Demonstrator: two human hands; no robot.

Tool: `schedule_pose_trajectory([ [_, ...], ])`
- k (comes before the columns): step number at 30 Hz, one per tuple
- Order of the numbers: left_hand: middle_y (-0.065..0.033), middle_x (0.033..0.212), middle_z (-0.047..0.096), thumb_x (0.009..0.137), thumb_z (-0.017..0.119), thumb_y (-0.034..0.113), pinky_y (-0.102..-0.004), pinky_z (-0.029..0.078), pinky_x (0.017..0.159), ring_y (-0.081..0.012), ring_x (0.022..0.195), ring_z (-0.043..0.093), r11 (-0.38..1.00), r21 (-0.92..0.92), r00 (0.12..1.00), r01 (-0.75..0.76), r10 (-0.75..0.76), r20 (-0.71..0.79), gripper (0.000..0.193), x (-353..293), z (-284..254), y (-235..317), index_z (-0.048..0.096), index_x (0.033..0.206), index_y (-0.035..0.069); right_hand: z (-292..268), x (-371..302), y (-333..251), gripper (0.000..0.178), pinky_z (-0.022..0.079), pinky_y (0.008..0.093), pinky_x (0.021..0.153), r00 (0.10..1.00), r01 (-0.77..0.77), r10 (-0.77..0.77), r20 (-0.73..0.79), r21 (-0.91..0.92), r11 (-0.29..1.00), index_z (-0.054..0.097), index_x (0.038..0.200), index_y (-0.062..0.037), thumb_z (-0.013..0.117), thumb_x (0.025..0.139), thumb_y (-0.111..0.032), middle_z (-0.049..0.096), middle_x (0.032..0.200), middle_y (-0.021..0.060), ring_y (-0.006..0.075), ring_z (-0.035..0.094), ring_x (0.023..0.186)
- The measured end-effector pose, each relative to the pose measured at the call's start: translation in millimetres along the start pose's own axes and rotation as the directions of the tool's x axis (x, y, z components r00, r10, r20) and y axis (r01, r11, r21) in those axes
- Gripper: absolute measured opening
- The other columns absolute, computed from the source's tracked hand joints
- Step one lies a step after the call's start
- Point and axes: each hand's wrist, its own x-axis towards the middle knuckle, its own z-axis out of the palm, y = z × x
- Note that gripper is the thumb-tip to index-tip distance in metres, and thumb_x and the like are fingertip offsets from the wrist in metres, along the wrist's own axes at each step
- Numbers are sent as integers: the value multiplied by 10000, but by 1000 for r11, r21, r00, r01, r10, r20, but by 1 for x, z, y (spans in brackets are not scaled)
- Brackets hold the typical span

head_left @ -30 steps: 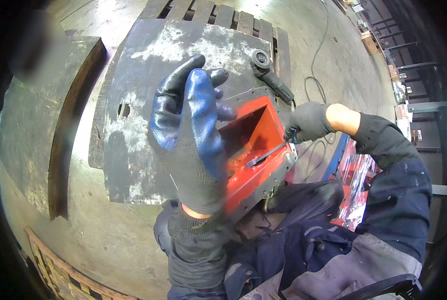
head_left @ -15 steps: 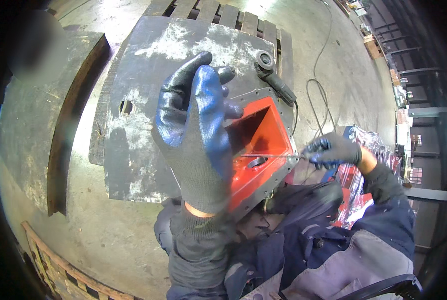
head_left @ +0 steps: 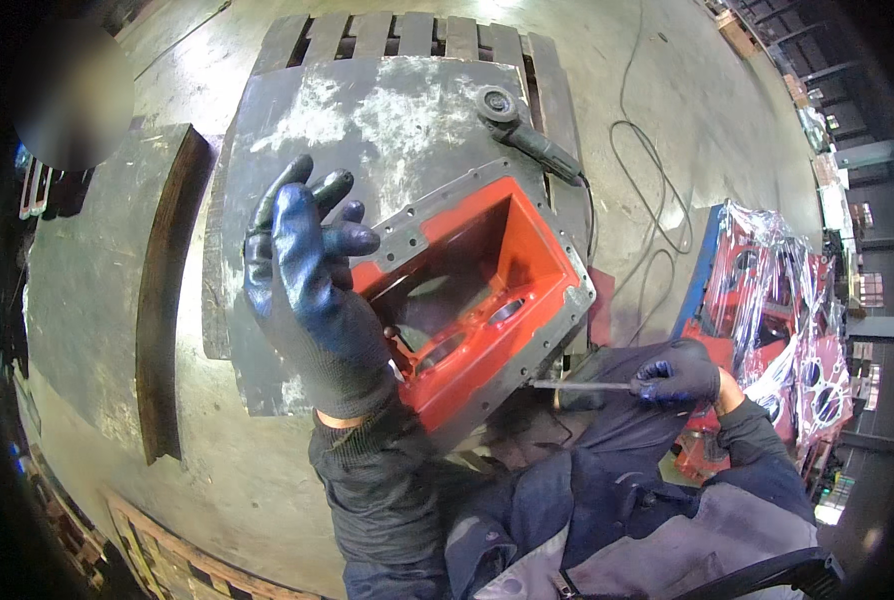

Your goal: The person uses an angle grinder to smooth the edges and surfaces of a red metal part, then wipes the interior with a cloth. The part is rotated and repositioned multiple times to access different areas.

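My left hand (head_left: 312,270), in a grey and blue coated work glove, is raised beside the left end of a red hollow metal casting (head_left: 467,377). Its fingers are apart, somewhat bent, and hold nothing. The casting has a bare grey flange with bolt holes and round openings inside; my left hand and forearm cover part of it. In the same kind of glove, my right hand (head_left: 675,378) is closed on one end of a thin metal bar (head_left: 582,385). The bar points left, its far end close to the casting's near flange; whether they touch I cannot tell.
An angle grinder (head_left: 529,140) lies beyond the casting on a worn dark board (head_left: 297,180) atop a wooden pallet (head_left: 417,35). Its cord (head_left: 639,150) loops over the floor. Plastic-wrapped red parts (head_left: 767,310) stand at the right, another thick dark slab (head_left: 97,290) at the left.
The right hand has drawn the bar nearer to me, from over the casting to beside its near flange. My left hand has shifted left and lower in view, uncovering more of the casting.
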Motion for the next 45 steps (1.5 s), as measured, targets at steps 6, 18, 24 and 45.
schedule_pose_trajectory([
  [6, -195, 1095, 739, 1102, 576, 277, -350, 580, 865, -153, 843, 700, 994, -100, 997, 42, -48, -59, 432, 0, 15, 2, 617, 1349, -75, 48, 60, 50, 409, 544, 363, 763, 960, 157, -124, -250, 118, 981, 773, 1052, -24, 703, 1001, -424, 742, 862, 101, 186, 689, 819],
  [18, -201, 1153, 729, 1116, 558, 327, -336, 583, 866, -144, 828, 682, 999, -36, 997, 10, -12, -73, 465, 3, 17, 2, 610, 1362, -64, 86, 148, 31, 347, 561, 470, 707, 828, 347, -306, -471, 1, 938, 737, 967, -51, 667, 1019, -387, 735, 894, 217, 404, 725, 791],
  [24, -219, 1338, 650, 1112, 545, 307, -382, 595, 909, -212, 990, 687, 997, -44, 998, 58, -57, 19, 477, 4, 12, -7, 579, 1396, -75, 98, 157, -8, 269, 557, 543, 788, 799, -98, -82, -596, -264, 959, 730, 1027, -83, 631, 954, -323, 733, 952, 211, 433, 712, 903],
  [45, -174, 1105, 758, 1088, 615, 293, -288, 551, 805, -111, 767, 660, 998, -34, 998, 53, -52, 42, 422, 6, 4, -12, 648, 1342, -41, 107, 56, 23, 312, 538, 434, 745, 891, 157, -104, -441, 86, 984, 755, 1025, -42, 712, 979, -347, 739, 918, 163, 301, 719, 828],
])
